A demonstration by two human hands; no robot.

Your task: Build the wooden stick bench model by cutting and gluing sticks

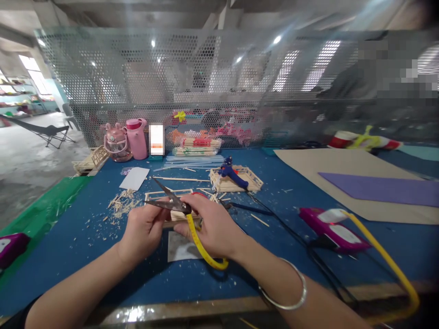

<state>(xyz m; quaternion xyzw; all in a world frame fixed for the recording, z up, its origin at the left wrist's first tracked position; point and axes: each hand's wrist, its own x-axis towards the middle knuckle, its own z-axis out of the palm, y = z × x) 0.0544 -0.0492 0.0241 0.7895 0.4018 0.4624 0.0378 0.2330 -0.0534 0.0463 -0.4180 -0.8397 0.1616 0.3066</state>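
My right hand point(217, 224) is closed around a pair of scissors point(185, 208) with yellow-wrapped handles. Their dark blades stand apart and point to the left, above my left hand point(142, 226). Fingers and thumb of the left hand pinch a small frame of pale wooden sticks point(168, 194), partly hidden behind both hands and the scissors. A grey-and-white printed sheet point(176, 246) lies on the table just below the hands. Beyond them, a blue glue gun point(233, 173) rests on a wooden stick tray point(254, 178).
Wood scraps point(123, 201) litter the blue table point(85, 265) on the left. A purple power strip point(336, 230) with a yellow cord sits at right, near cardboard point(302, 160) and a purple sheet point(377, 187). Pink bottles point(137, 139) and stick packs point(197, 146) line the perforated screen point(137, 82).
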